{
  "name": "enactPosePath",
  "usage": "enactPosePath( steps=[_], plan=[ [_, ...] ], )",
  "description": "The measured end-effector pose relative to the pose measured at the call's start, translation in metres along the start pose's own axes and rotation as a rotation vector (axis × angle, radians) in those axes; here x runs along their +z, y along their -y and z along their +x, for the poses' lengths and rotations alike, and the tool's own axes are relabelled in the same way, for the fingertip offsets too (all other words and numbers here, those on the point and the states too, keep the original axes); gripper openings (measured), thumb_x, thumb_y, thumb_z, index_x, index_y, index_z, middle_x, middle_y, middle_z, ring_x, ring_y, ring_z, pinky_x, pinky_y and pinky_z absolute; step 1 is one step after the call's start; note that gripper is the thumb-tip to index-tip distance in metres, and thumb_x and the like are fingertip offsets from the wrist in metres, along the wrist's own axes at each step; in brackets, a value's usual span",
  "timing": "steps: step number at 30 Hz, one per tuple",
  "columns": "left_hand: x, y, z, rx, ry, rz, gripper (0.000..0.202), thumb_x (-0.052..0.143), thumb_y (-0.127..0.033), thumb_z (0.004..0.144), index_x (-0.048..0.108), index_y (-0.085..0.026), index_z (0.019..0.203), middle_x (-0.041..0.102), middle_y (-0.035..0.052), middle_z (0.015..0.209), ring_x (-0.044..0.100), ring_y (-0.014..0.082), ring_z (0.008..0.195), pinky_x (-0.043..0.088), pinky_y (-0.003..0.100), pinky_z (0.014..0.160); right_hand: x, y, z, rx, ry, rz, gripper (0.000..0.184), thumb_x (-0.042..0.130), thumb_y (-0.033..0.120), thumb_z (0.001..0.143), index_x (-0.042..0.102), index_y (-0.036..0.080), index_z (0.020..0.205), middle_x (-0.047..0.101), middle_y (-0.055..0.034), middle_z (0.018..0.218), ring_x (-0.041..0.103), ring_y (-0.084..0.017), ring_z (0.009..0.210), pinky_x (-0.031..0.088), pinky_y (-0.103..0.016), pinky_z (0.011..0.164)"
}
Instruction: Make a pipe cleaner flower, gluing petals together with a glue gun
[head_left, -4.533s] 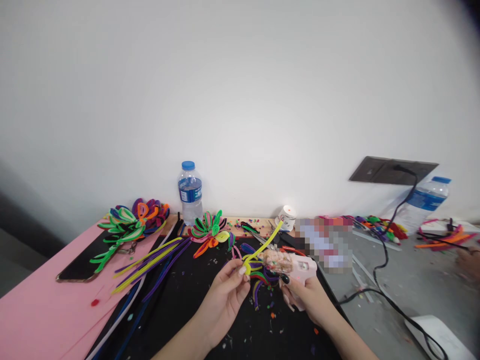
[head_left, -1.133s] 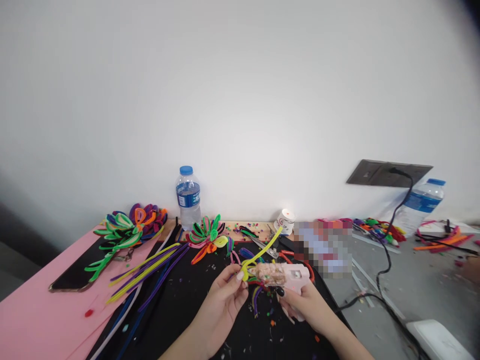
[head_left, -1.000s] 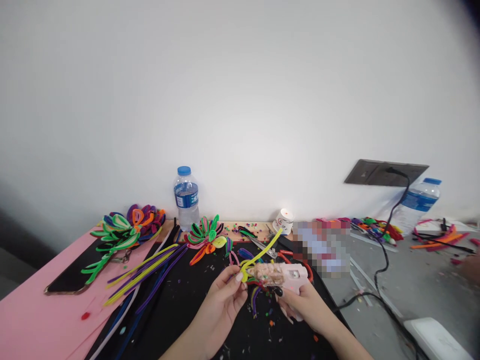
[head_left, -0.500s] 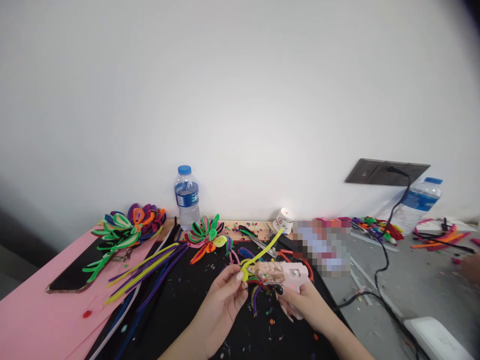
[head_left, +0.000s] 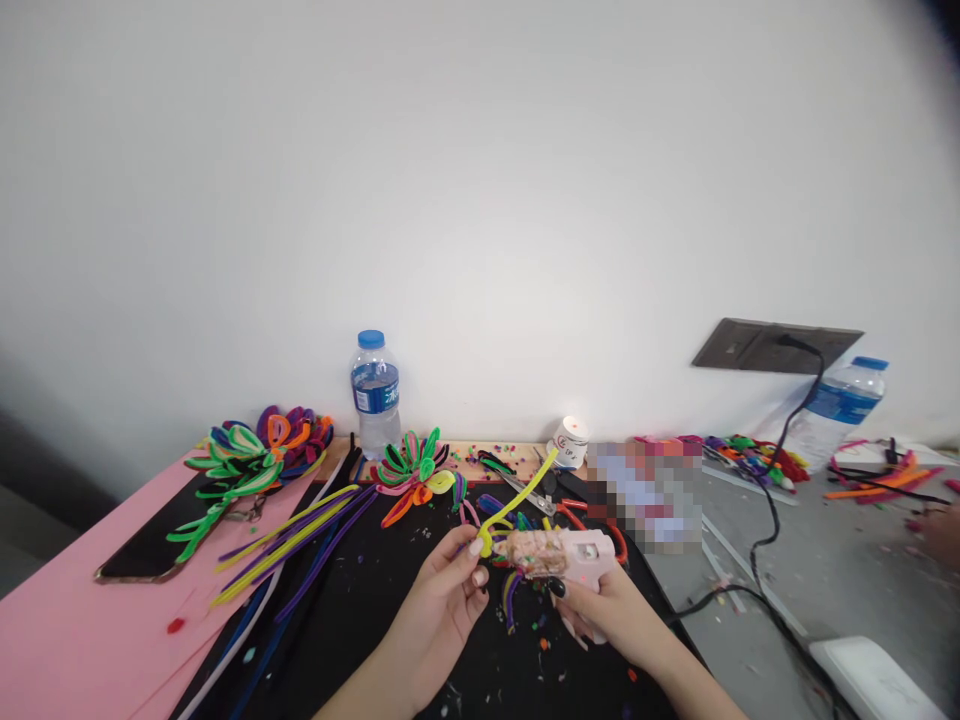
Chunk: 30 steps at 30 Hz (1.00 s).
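Note:
My left hand (head_left: 442, 603) pinches a looped yellow pipe cleaner (head_left: 517, 497) at its bent lower end; the free end points up and to the right. My right hand (head_left: 609, 612) grips a pink glue gun (head_left: 574, 555), its nozzle pointing left and touching the yellow loop by my left fingertips. Both hands hover over a black mat (head_left: 375, 610) strewn with small coloured scraps. Under the gun lie curled purple, green and red pipe cleaner pieces (head_left: 514, 585).
Finished pipe cleaner flowers (head_left: 259, 450) (head_left: 412, 470), loose straight pipe cleaners (head_left: 292, 535), a phone (head_left: 146, 550) on pink foam (head_left: 67, 630), a water bottle (head_left: 376, 392), scissors (head_left: 525, 488), a small white cup (head_left: 571, 440). The gun's black cord (head_left: 765, 520) runs to a wall socket (head_left: 776, 345). Another person's hand (head_left: 937, 530) at the far right.
Hardly anything differs: my hands stay together with the gun's nozzle at the yellow loop. The view shifted slightly and the pipe cleaner's free end tilted a little.

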<state>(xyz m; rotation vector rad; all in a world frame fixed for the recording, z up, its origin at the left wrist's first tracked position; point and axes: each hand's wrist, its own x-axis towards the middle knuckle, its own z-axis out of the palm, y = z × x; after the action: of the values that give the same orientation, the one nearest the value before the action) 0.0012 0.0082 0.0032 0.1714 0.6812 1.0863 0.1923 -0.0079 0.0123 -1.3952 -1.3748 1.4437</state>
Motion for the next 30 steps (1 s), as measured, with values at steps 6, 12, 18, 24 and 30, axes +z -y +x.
enactPosePath(
  steps=[6, 12, 18, 24, 30],
  plan=[
    [0.002, -0.001, 0.0, -0.003, 0.007, -0.01, 0.014, 0.064, -0.006, 0.07, 0.06, -0.016, 0.079, 0.051, -0.0033, 0.065, 0.049, 0.0034, 0.049, 0.045, 0.014, 0.046, 0.0, 0.005, -0.001, 0.024, 0.059, -0.013, 0.027, 0.062, 0.036, 0.068, 0.049, 0.016, 0.056, 0.047, 0.0055, 0.043, 0.036, -0.005, 0.035, 0.027, -0.017, 0.036],
    [0.004, -0.002, -0.001, 0.006, -0.007, -0.027, 0.014, 0.061, -0.005, 0.072, 0.059, -0.016, 0.081, 0.052, -0.0033, 0.066, 0.048, 0.0028, 0.047, 0.045, 0.013, 0.044, -0.004, -0.001, -0.001, 0.058, 0.073, 0.107, 0.035, 0.063, 0.048, 0.066, 0.049, 0.016, 0.061, 0.045, 0.0061, 0.04, 0.036, -0.006, 0.033, 0.027, -0.017, 0.033],
    [0.001, -0.003, 0.001, 0.009, -0.025, -0.041, 0.017, 0.054, -0.002, 0.076, 0.058, -0.016, 0.084, 0.05, -0.0035, 0.064, 0.048, 0.0028, 0.046, 0.045, 0.014, 0.045, -0.026, 0.009, -0.005, -0.013, -0.027, 0.302, 0.039, 0.063, 0.053, 0.064, 0.051, 0.017, 0.071, 0.044, 0.0062, 0.043, 0.03, -0.005, 0.034, 0.03, -0.019, 0.034],
    [0.003, -0.003, -0.001, 0.019, -0.022, -0.025, 0.015, 0.056, -0.003, 0.076, 0.058, -0.016, 0.083, 0.05, -0.0037, 0.065, 0.047, 0.0024, 0.046, 0.045, 0.013, 0.044, -0.072, 0.029, -0.01, -0.023, -0.38, 0.006, 0.027, 0.051, 0.041, 0.078, 0.052, 0.018, 0.064, 0.047, 0.0014, 0.05, 0.04, -0.011, 0.044, 0.034, -0.023, 0.043],
    [0.005, -0.003, -0.002, 0.014, -0.018, -0.005, 0.014, 0.061, -0.005, 0.072, 0.059, -0.016, 0.08, 0.052, -0.0035, 0.066, 0.047, 0.0023, 0.046, 0.045, 0.013, 0.044, -0.128, 0.028, -0.016, 0.099, -0.646, -0.631, 0.023, 0.044, 0.035, 0.075, 0.056, 0.018, 0.067, 0.053, -0.0003, 0.05, 0.05, -0.017, 0.048, 0.036, -0.024, 0.044]
  ],
)
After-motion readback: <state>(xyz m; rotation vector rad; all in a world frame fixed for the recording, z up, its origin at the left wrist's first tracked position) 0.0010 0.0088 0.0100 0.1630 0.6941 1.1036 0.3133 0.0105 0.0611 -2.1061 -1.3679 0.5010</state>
